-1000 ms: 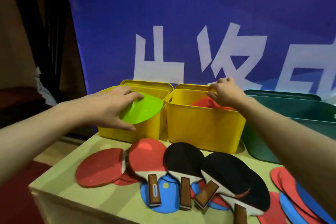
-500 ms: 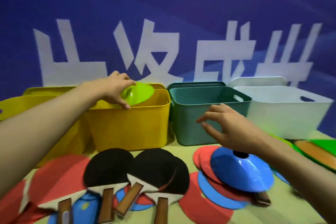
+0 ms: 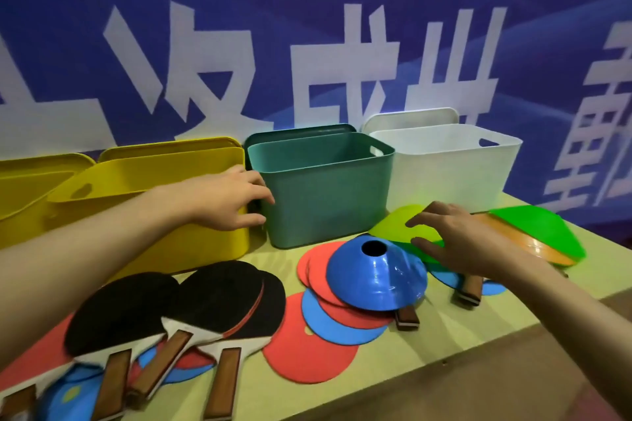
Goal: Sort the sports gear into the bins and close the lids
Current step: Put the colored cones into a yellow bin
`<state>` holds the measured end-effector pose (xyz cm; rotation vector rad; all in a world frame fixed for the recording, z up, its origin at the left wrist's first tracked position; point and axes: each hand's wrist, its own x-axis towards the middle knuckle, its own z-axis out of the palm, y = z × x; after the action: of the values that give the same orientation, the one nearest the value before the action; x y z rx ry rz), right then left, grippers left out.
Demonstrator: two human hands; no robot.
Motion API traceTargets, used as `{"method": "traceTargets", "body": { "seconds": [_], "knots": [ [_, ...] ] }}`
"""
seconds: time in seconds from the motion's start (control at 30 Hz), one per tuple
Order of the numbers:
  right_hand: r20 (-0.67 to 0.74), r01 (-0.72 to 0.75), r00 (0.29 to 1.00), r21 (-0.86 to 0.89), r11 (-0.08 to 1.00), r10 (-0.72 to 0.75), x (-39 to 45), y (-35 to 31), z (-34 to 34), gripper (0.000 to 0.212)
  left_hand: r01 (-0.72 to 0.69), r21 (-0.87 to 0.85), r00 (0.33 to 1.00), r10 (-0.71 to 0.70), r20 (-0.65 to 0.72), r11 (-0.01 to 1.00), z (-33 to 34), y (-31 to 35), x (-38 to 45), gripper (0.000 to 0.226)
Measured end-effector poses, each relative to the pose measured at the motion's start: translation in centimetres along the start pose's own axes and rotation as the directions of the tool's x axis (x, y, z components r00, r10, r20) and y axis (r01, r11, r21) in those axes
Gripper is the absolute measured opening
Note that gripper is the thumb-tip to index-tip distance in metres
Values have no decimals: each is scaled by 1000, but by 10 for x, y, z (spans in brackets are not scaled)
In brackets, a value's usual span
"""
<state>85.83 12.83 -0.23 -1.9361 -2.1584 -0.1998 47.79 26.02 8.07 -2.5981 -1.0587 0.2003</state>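
Open bins stand in a row at the table's back: two yellow bins [image 3: 191,243], a teal bin [image 3: 325,202] and a white bin [image 3: 444,174], with lids propped behind them. My left hand [image 3: 229,198] hovers empty, fingers relaxed, in front of the gap between the yellow bin and the teal bin. My right hand [image 3: 455,243] reaches onto a lime-green cone [image 3: 393,225] with spread fingers touching its top. A blue cone [image 3: 376,277] sits just left of it. Black table tennis paddles [image 3: 219,301] lie at the front left.
Flat red discs [image 3: 307,349] and blue discs [image 3: 328,321] lie scattered over the table. A green cone stacked on an orange cone [image 3: 533,232] sits at the right. Paddle handles [image 3: 470,290] stick out from under the cones. The table's front edge [image 3: 444,362] runs diagonally at lower right.
The view swung right. My left hand no longer holds the green cone and has dropped in front of the bins. My right hand moved right onto the lime-green cone.
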Motion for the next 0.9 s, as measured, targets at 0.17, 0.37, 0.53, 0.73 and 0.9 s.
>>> {"method": "traceTargets", "body": {
  "seconds": [0.17,0.37,0.53,0.73,0.9],
  "knots": [
    [123,-157,978,-106,982,169,-20,63,6,73,-196,-91,981,196,-6,976,9,64,40,74],
    [137,5,990,-199,980,22,-1,78,21,113,-354,-128,934,357,-1,927,41,162,67,115],
    [230,211,965,-407,889,-124,33,53,25,123,-376,-27,926,376,4,926,45,179,77,106],
    [251,182,966,-522,833,-53,51,52,46,133,-376,-89,926,377,-10,922,44,169,70,102],
    [155,172,982,-518,838,-105,51,59,48,124,-376,-95,926,369,-79,922,30,150,53,101]
  ]
}}
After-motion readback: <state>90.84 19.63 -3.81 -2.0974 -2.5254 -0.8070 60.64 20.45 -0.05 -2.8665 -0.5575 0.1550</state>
